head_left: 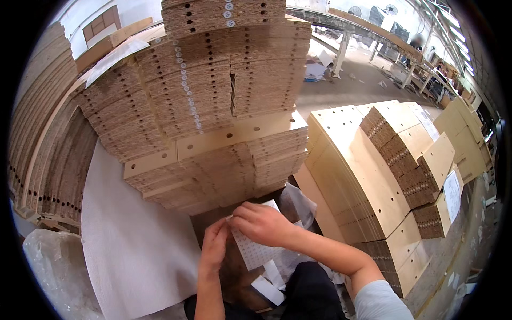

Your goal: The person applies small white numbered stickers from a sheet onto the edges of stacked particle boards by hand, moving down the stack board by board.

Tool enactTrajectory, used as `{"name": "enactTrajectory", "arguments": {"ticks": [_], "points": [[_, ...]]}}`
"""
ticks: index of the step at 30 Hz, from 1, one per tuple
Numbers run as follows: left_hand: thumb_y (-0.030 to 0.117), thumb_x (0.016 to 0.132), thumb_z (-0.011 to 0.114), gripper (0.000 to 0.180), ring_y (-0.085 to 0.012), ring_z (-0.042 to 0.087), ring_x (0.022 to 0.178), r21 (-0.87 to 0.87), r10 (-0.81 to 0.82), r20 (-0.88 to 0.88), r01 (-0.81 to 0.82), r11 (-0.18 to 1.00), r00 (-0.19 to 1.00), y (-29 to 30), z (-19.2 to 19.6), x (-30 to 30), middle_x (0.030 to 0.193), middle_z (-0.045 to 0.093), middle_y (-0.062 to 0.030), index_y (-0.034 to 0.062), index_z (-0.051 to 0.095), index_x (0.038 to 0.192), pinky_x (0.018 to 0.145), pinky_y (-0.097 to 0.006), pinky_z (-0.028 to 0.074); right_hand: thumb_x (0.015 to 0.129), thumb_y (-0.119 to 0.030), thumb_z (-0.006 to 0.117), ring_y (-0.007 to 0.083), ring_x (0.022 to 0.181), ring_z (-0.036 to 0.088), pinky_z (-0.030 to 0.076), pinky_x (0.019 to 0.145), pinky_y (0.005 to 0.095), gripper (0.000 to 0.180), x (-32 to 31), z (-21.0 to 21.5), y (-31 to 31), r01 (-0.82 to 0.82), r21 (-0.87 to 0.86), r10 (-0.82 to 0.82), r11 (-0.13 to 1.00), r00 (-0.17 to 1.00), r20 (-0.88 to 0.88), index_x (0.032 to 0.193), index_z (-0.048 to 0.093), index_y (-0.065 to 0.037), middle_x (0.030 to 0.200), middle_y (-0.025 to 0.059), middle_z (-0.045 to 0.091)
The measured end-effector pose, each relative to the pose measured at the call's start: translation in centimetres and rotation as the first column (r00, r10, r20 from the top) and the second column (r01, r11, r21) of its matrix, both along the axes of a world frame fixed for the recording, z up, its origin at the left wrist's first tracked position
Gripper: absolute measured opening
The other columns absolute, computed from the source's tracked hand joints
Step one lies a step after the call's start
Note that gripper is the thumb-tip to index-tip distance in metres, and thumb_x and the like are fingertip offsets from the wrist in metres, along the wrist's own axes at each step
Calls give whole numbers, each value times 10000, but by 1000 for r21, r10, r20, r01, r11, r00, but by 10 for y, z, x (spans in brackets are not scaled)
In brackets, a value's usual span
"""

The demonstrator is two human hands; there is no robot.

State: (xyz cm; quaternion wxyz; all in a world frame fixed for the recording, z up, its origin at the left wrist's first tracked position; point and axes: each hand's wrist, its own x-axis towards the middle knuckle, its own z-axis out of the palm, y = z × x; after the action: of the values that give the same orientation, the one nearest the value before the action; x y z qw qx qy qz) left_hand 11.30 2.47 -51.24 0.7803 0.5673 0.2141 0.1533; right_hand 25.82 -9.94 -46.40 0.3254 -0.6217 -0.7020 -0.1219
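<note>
Low in the middle, my left hand (pixel 214 245) and my right hand (pixel 262 223) meet with fingers pinched together. Between them is the upper left part of a white sheet of small round stickers (pixel 255 252), printed in rows. My right hand is closed on the sheet and covers much of it. My left fingertips pinch at its corner; whether they hold a loose sticker is hidden. Just beyond stands a tall stack of drilled particle boards (pixel 200 69), with a column of round white stickers (pixel 185 85) down its edges.
Pale drilled panels (pixel 352 160) are stacked at the right, some with paper sheets (pixel 452 194). A large white board (pixel 136 229) leans at the left beside clear plastic wrap (pixel 58 266). Paper scraps (pixel 268 290) lie by my legs. Long workbenches (pixel 368 34) stand behind.
</note>
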Motion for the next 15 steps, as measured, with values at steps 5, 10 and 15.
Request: {"name": "enactTrajectory", "arguments": {"ticks": [5,10,15], "points": [[171,1057,498,267,-89,605,899,53,181,-12,-180,982,983,12,-14,-4,1001,688,-17,-29,668,1102,806,-258,494,805,7,729,130,730,673,537,668,272,150,46,71,16,225,302,-22,926,833,-553,945,683,-20,836,68,695],[160,1057,480,265,-82,586,869,47,130,-61,-127,991,990,11,-23,-2,962,678,-8,-29,666,1068,803,-248,474,886,-146,718,93,732,662,523,679,243,182,145,187,51,501,563,-16,657,756,-654,978,751,7,823,63,740],[151,1056,484,269,-92,577,920,170,108,-39,-100,980,993,21,-42,-12,974,684,-9,-47,664,1081,858,-253,462,852,-153,748,99,693,665,532,669,247,194,176,205,88,530,555,-78,642,764,-640,936,757,22,803,69,741]]}}
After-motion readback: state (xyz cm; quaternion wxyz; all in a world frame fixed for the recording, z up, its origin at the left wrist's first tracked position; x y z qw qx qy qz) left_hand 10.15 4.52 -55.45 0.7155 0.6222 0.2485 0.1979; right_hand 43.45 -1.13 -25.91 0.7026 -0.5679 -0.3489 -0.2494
